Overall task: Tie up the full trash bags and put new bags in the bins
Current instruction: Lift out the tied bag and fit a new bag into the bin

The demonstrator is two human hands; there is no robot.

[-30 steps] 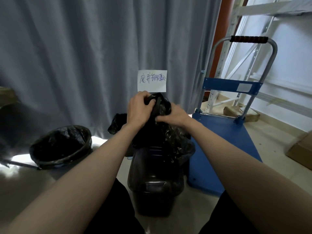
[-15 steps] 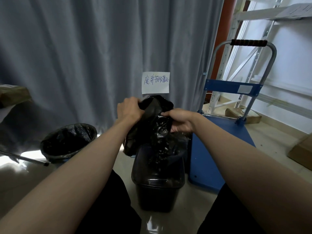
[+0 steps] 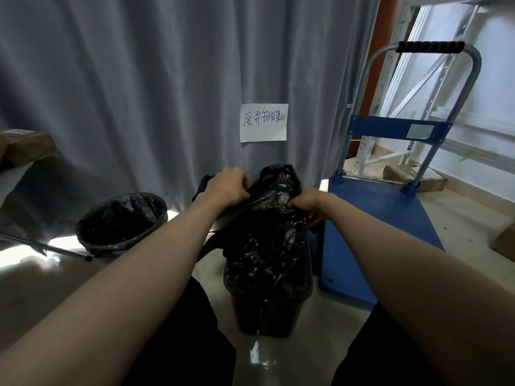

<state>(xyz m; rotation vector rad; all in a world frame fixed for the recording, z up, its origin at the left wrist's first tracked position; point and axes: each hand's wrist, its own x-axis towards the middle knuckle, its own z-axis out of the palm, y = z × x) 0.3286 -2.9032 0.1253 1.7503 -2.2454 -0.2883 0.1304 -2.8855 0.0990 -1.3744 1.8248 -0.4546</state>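
We've got the left hand (image 3: 227,186) and right hand (image 3: 305,203) each pinching an edge of the black trash bag (image 3: 267,232), held above the square bin (image 3: 267,310). Likely spreading the mouth to line it. The round bin (image 3: 122,221) to the left already has a liner.

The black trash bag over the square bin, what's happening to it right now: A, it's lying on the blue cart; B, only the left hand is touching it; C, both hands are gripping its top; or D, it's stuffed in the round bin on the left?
C: the left hand and right hand each have a grip on the gathered top of the black trash bag, which hangs over the square bin.
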